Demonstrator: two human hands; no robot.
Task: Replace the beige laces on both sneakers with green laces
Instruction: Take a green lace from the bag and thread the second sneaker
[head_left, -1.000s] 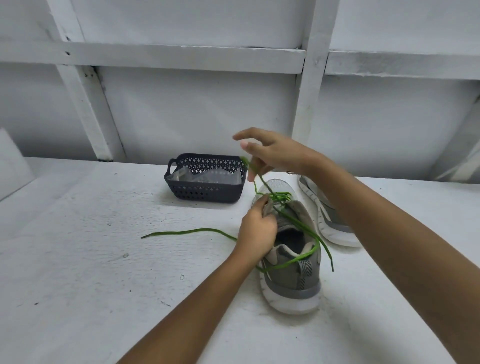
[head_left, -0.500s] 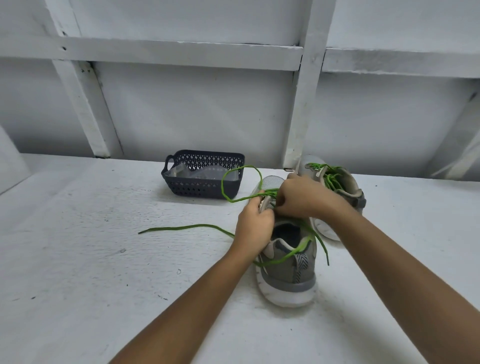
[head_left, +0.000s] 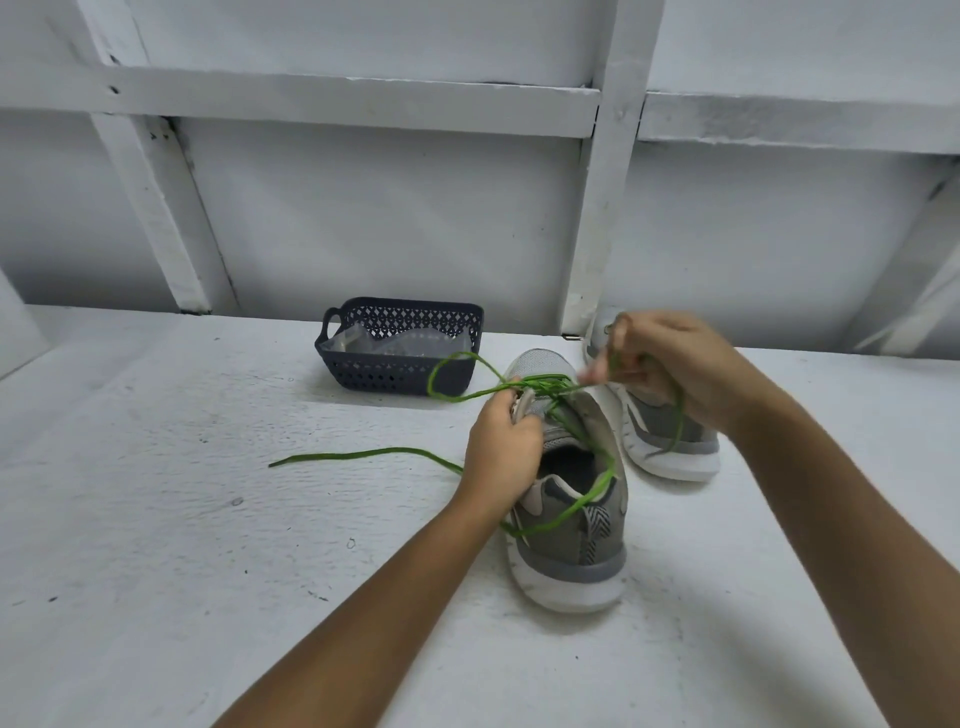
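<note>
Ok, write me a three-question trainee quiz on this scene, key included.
1. True or false: the basket stands to the right of the near sneaker.
2. What does the right hand pinch? A the green lace; B a beige lace; C nothing.
3. Which shoe does the left hand grip: the near sneaker or the far sneaker?

Key: 1 false, it stands to the left; 2 A; 3 the near sneaker.

Bare workroom: white timber-framed wall (head_left: 395, 218)
</note>
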